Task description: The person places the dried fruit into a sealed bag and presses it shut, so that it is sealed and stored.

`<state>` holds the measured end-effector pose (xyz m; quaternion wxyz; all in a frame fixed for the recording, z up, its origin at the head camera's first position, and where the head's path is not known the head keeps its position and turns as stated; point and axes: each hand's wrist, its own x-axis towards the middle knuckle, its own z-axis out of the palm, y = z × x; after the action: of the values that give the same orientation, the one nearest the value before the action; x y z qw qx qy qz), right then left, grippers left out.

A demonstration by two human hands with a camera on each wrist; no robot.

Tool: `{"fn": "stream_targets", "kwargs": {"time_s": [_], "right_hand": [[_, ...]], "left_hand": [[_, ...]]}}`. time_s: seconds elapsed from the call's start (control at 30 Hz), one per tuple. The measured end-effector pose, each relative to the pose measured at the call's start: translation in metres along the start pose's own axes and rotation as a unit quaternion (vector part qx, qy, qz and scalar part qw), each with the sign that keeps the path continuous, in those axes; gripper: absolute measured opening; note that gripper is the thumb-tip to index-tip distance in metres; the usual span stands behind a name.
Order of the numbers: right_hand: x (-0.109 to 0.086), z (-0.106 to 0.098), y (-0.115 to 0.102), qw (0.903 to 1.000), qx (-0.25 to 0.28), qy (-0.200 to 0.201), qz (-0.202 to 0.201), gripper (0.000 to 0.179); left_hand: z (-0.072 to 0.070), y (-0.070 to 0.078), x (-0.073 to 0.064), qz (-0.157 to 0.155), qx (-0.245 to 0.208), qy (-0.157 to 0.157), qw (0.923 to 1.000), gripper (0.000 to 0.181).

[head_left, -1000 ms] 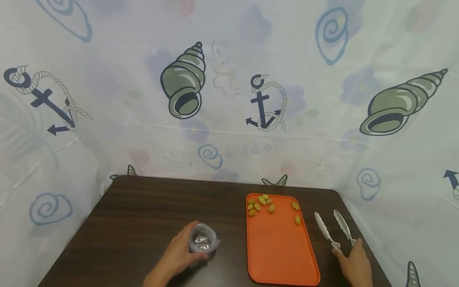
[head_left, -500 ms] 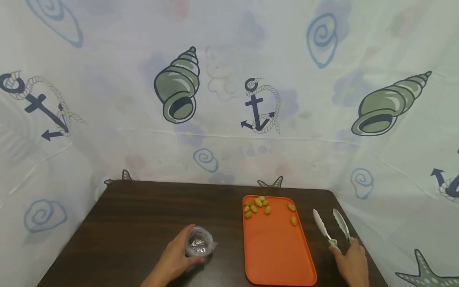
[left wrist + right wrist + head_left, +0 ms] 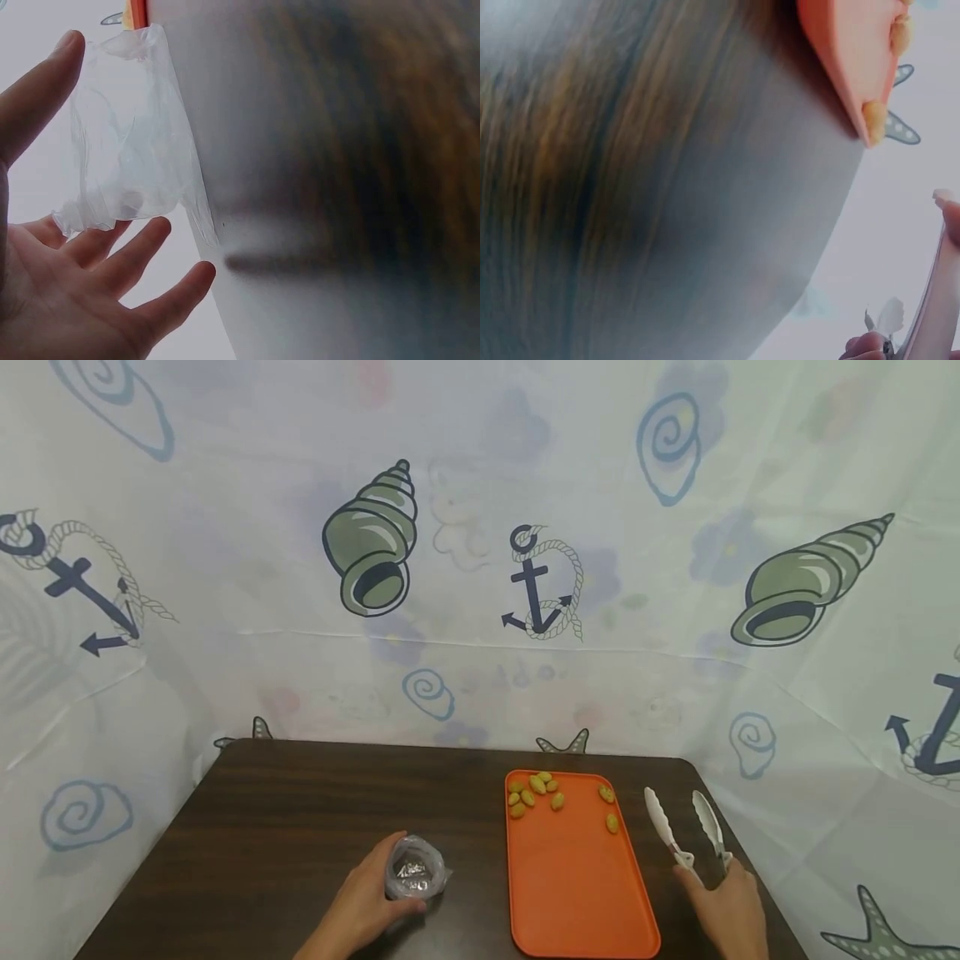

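My left hand holds a clear round cup with a crinkled plastic bag lining it, left of the tray. In the left wrist view the thumb and fingers lie around the bag-covered cup, with the last fingers apart from it. My right hand grips a pair of tongs with white tips, spread apart, right of the tray. Nothing sits between the tips. In the right wrist view the tongs and fingers show only at the lower right. Several small yellow-green oval pieces lie on the orange tray.
The dark wooden table spreads out left of the tray. A pale patterned cloth hangs behind and at both sides. Two of the oval pieces, including one piece, lie along the tray's right edge.
The head view has shifted slightly. The tongs have moved a little forward and their tips stand slightly wider. The cup stays in my left hand and the tray is still.
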<state>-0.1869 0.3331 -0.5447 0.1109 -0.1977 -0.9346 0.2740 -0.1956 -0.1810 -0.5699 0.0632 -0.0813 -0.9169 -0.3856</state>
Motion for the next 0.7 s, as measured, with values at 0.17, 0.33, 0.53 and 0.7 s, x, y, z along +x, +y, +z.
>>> {"fn": "stream_targets", "kwargs": {"time_s": [0.17,0.33,0.53,0.7], "right_hand": [[-0.005,0.0,-0.006,0.9999,0.014,0.004,0.007,0.106],[-0.006,-0.002,-0.011,0.9992,0.017,-0.033,0.018,0.115],[-0.009,-0.006,-0.018,0.9975,0.016,-0.063,0.028,0.116],[-0.014,-0.009,-0.022,0.9985,0.019,-0.051,0.008,0.099]], "left_hand": [[0.0,0.0,0.0,0.001,0.003,-0.002,1.0,0.105],[0.0,-0.002,0.0,0.003,0.01,-0.002,0.9999,0.105],[0.0,-0.002,0.001,0.002,0.013,-0.001,0.9999,0.105],[0.001,-0.003,0.001,0.0,0.015,0.0,0.9999,0.105]]}}
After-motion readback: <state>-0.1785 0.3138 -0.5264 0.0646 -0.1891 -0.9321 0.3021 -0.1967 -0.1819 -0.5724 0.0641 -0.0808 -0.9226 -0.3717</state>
